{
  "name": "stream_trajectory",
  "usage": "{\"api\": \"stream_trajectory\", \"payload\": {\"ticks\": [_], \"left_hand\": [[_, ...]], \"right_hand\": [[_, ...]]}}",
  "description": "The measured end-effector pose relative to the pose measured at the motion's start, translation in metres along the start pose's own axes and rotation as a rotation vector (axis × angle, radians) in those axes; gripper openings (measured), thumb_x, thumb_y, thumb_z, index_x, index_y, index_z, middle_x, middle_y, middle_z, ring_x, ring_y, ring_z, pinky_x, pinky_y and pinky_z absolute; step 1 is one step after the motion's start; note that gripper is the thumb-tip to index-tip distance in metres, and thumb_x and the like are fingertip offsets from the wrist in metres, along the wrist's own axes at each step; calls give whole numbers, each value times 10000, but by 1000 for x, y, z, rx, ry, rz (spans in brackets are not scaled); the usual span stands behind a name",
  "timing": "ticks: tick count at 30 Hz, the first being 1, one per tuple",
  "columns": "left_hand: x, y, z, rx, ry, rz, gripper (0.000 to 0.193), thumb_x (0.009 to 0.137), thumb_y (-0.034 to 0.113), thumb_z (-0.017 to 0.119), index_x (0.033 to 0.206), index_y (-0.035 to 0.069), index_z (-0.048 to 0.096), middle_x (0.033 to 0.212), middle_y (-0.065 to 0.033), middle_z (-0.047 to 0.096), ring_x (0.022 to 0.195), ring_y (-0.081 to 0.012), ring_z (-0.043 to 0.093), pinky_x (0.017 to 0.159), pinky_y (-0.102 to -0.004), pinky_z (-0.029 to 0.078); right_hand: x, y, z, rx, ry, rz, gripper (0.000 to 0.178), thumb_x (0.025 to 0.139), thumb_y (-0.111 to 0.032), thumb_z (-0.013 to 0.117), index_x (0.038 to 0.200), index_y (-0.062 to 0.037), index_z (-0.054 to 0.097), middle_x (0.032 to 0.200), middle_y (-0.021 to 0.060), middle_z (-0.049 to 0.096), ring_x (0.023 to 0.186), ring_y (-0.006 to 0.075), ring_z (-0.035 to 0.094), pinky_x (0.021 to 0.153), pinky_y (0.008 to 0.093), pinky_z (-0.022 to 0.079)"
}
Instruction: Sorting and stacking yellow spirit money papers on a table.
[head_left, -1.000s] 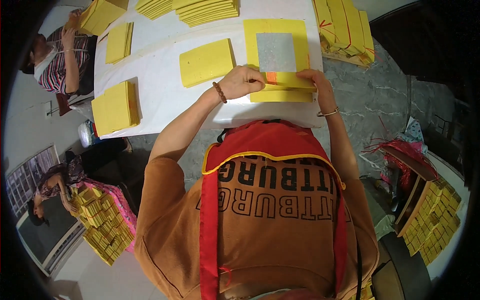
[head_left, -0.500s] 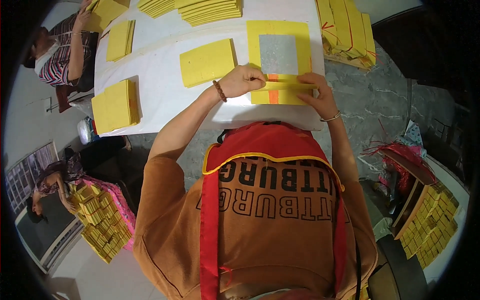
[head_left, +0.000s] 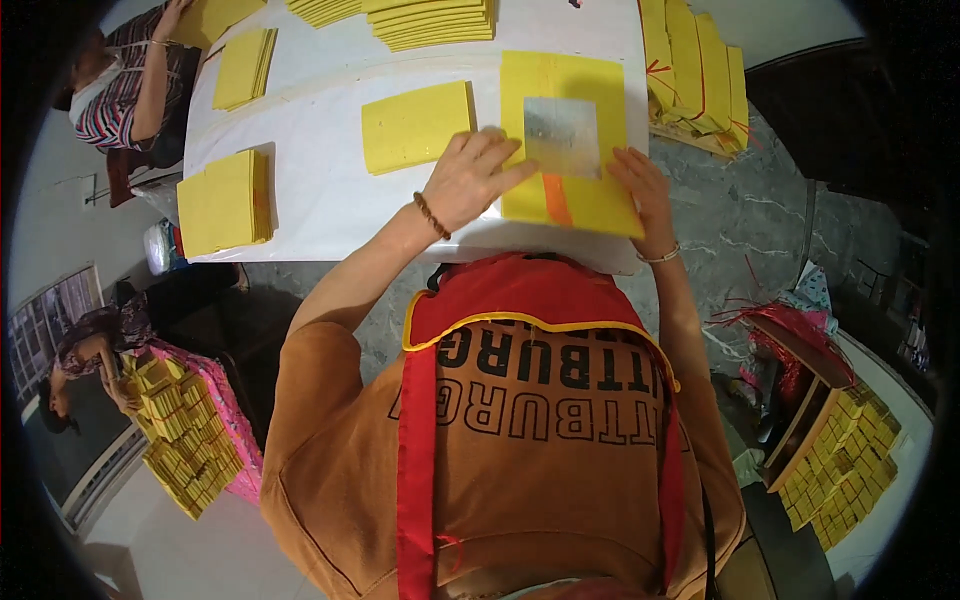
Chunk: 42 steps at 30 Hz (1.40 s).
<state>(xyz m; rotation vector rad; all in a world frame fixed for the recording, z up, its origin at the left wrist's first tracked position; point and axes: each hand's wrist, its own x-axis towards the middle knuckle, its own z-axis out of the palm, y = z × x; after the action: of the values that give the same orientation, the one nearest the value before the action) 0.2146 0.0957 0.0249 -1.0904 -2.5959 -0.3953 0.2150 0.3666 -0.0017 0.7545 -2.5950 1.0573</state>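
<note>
In front of me at the table's near edge lies a yellow paper sheet (head_left: 612,85), with a silver rectangle in its middle and an orange stripe running toward its near edge. My left hand (head_left: 472,182) is at the sheet's left side, fingers apart and stretched over that edge, slightly blurred. Along the right edge rests my right hand (head_left: 650,195), its fingers stretched out on the paper and its thumb hidden. The sheet's near right corner looks slightly raised. Just beyond my left hand sits a folded yellow paper bundle (head_left: 415,128).
More yellow bundles (head_left: 225,205) lie on the white table (head_left: 320,200), with fanned stacks (head_left: 430,22) at its far side. Tied yellow bundles (head_left: 700,75) stand right. A co-worker (head_left: 130,100) sits left; another person (head_left: 100,350) is beside a yellow pile (head_left: 185,430).
The near part of the sheet, raised in a fold between both hands before, now lies opened out. My left hand has let go and moved slightly left and nearer; my right fingers have straightened.
</note>
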Motion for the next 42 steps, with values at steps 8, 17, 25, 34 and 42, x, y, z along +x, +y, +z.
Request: {"api": "stream_trajectory", "payload": {"ticks": [8, 17, 25, 34, 42], "left_hand": [[-22, 14, 2, -593, -96, -221, 226, 751, 108, 538, 965, 46, 573, 809, -142, 595, 729, -301, 562, 637, -340, 453], [8, 4, 22, -810, -221, -800, 259, 832, 247, 527, 806, -10, 519, 623, -184, 518, 577, -335, 513, 542, -395, 395], [5, -6, 44, -1023, -219, -1001, 305, 796, 226, 577, 661, -2, 424, 548, -78, 427, 520, -158, 411, 487, -316, 344], [12, -4, 37, -1228, -154, -1107, 253, 771, 133, 612, 767, 81, 365, 554, 15, 377, 490, -61, 340, 439, -232, 292], [10, -1, 34, -1205, -106, -1100, 270, 782, 149, 608, 924, 43, 404, 593, 4, 425, 505, -60, 373, 454, -226, 315]], "right_hand": [[-15, -15, -8, 208, -226, 26, 214, 704, -159, 646, 915, -132, 623, 975, 35, 614, 963, 201, 555, 817, 348, 369], [-2, -18, 7, 726, -78, 726, 331, 751, -122, 643, 1047, -2, 557, 992, 97, 599, 833, 137, 557, 707, 257, 450], [-2, -6, 20, 575, 35, 573, 529, 738, -121, 658, 1212, -6, 456, 1131, 140, 544, 962, 153, 549, 822, 263, 429], [3, -14, 20, 597, 33, 759, 466, 741, -124, 658, 1161, 9, 506, 1074, 134, 581, 939, 137, 548, 812, 247, 429], [1, -9, 23, 501, 6, 740, 466, 729, -145, 663, 1150, -7, 520, 1022, 142, 608, 889, 139, 579, 772, 248, 448]]}}
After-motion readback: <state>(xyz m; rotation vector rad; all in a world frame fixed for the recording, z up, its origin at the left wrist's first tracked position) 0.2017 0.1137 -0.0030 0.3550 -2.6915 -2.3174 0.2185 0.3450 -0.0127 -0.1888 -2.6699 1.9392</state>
